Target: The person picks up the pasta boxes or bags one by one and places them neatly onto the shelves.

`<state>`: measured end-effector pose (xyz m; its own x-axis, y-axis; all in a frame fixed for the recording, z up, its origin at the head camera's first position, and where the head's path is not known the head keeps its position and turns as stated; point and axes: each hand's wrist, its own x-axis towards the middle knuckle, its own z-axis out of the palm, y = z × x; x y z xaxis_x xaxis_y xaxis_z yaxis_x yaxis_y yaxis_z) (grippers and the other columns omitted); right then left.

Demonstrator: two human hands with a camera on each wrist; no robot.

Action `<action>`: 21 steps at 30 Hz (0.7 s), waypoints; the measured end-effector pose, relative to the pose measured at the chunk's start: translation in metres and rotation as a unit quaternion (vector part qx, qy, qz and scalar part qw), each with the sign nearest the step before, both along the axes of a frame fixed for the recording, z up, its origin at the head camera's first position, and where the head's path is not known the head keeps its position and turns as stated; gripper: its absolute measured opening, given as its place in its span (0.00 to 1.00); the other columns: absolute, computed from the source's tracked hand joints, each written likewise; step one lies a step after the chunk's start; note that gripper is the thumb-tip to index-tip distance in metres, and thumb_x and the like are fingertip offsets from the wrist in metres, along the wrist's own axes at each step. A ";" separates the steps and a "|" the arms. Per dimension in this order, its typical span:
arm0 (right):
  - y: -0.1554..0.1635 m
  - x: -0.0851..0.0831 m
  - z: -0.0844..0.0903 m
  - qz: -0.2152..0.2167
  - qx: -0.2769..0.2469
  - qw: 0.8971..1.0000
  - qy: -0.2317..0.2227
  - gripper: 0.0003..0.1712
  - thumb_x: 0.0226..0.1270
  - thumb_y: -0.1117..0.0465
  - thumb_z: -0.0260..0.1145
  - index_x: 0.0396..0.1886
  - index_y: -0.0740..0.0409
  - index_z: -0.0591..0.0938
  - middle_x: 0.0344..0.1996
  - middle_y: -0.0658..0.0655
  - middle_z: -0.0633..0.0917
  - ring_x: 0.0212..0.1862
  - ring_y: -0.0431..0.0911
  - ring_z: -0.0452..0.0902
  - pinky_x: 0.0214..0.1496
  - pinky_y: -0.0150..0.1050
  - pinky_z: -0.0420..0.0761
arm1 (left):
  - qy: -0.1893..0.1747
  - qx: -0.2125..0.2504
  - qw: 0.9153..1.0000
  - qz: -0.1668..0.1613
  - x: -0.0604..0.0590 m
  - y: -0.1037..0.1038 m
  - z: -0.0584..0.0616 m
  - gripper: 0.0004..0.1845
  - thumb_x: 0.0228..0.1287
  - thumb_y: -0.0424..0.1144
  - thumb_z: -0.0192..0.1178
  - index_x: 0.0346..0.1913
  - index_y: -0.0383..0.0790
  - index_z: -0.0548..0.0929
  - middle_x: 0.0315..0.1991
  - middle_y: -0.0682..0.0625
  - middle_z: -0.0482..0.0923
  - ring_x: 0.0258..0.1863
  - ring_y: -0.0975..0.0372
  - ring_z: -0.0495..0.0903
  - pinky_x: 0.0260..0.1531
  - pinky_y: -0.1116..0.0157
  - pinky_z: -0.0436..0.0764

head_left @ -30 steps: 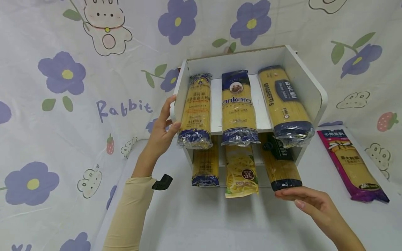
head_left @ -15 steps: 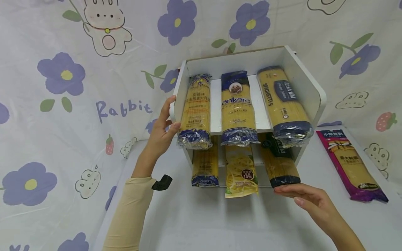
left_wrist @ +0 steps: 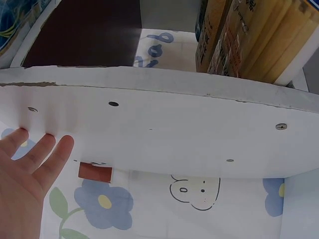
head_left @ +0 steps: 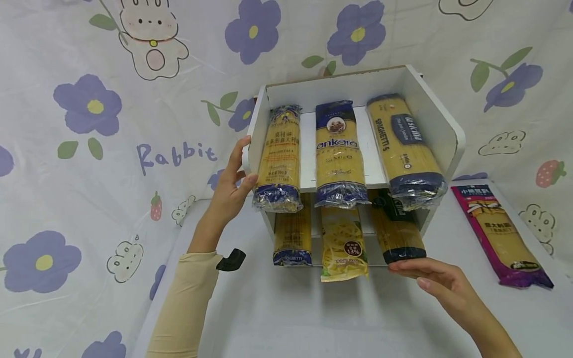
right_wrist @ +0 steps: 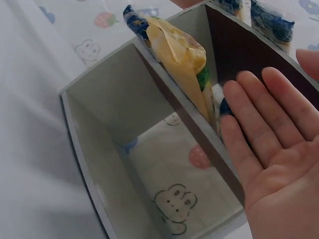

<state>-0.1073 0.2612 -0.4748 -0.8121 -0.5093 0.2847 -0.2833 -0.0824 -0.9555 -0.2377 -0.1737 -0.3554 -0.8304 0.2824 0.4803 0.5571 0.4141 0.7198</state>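
Carefully: my left hand (head_left: 230,191) braces the shelf (head_left: 440,124), my flat right hand (head_left: 440,283) pushes the spaghetti pack (head_left: 397,233); pushed crooked, it could jam.

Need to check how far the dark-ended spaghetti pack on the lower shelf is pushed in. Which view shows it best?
The head view: the dark-ended spaghetti pack shows along its length, with the right hand flat against its end. The right wrist view shows only a sliver behind the fingers; the left wrist view misses it.

head cam above, wrist cams close: shelf (head_left: 440,124)
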 end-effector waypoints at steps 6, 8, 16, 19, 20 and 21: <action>0.017 -0.003 0.006 0.094 -0.036 0.995 -0.016 0.24 0.73 0.79 0.36 0.63 0.77 0.70 0.58 0.57 0.84 0.57 0.48 0.83 0.59 0.36 0.82 | 0.007 0.001 1.000 -0.006 0.000 0.001 0.001 0.46 0.61 0.76 0.47 0.78 0.63 0.49 0.77 0.55 0.57 0.59 0.50 0.75 0.49 0.45 0.83; 0.025 -0.005 0.007 0.126 -0.070 0.989 -0.011 0.26 0.72 0.81 0.33 0.64 0.78 0.68 0.59 0.60 0.83 0.57 0.50 0.83 0.58 0.38 0.83 | 0.011 0.001 1.000 -0.008 0.000 0.001 0.001 0.46 0.61 0.76 0.47 0.78 0.62 0.49 0.77 0.55 0.57 0.59 0.50 0.75 0.49 0.45 0.83; 0.082 -0.020 0.012 -0.058 -0.124 0.990 0.018 0.26 0.75 0.79 0.34 0.64 0.73 0.72 0.55 0.57 0.85 0.54 0.44 0.84 0.55 0.30 0.82 | 0.014 0.002 1.000 -0.007 -0.003 0.002 0.001 0.45 0.62 0.75 0.47 0.78 0.63 0.49 0.78 0.57 0.55 0.61 0.52 0.73 0.53 0.45 0.81; 0.113 -0.030 0.006 -0.227 -0.004 0.974 0.000 0.22 0.80 0.70 0.43 0.67 0.64 0.73 0.58 0.43 0.82 0.57 0.32 0.77 0.57 0.20 0.75 | 0.013 0.004 1.000 -0.007 -0.004 0.002 0.000 0.45 0.62 0.75 0.47 0.78 0.62 0.49 0.78 0.57 0.55 0.62 0.52 0.73 0.53 0.45 0.81; 0.125 -0.034 0.001 -0.268 0.049 0.962 -0.012 0.23 0.81 0.66 0.44 0.70 0.58 0.71 0.60 0.38 0.78 0.62 0.29 0.72 0.60 0.17 0.71 | 0.013 0.005 1.000 -0.008 -0.004 0.002 0.000 0.45 0.62 0.75 0.47 0.78 0.62 0.49 0.78 0.57 0.55 0.62 0.52 0.73 0.53 0.45 0.81; 0.136 -0.038 -0.006 -0.296 0.093 0.950 -0.024 0.23 0.82 0.62 0.45 0.72 0.53 0.69 0.64 0.35 0.74 0.66 0.29 0.67 0.65 0.15 0.65 | 0.012 0.005 1.000 -0.008 -0.004 0.002 -0.001 0.45 0.62 0.75 0.47 0.78 0.63 0.49 0.78 0.57 0.55 0.61 0.52 0.73 0.52 0.45 0.82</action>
